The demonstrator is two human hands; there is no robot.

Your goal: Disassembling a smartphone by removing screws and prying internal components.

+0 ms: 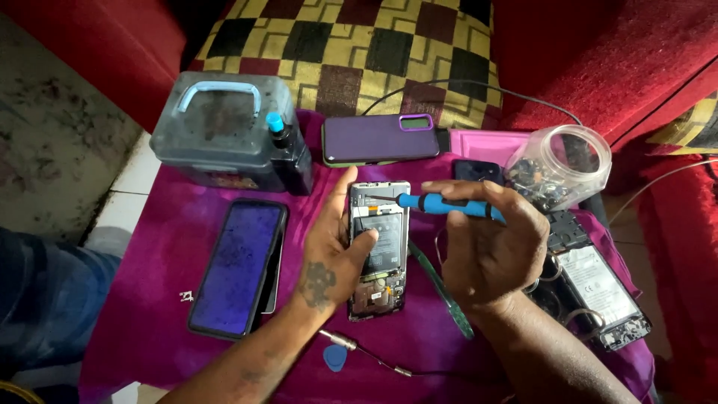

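An opened phone (380, 251) with its back off lies on the magenta cloth (149, 314), battery and boards showing. My left hand (333, 247) holds its left edge, thumb across the battery. My right hand (486, 247) grips a blue-handled screwdriver (441, 204), held almost level, with the tip over the phone's upper left corner. A green plastic pry tool (441, 288) lies under my right hand, right of the phone.
A dark phone screen (238, 265) lies left. A purple-cased phone (380, 138) lies behind. A grey box with a blue handle (221, 127) stands back left, a small bottle (288, 150) beside it. A clear jar of parts (559, 166) and another opened phone (598, 288) sit right. A blue pick (335, 359) lies in front.
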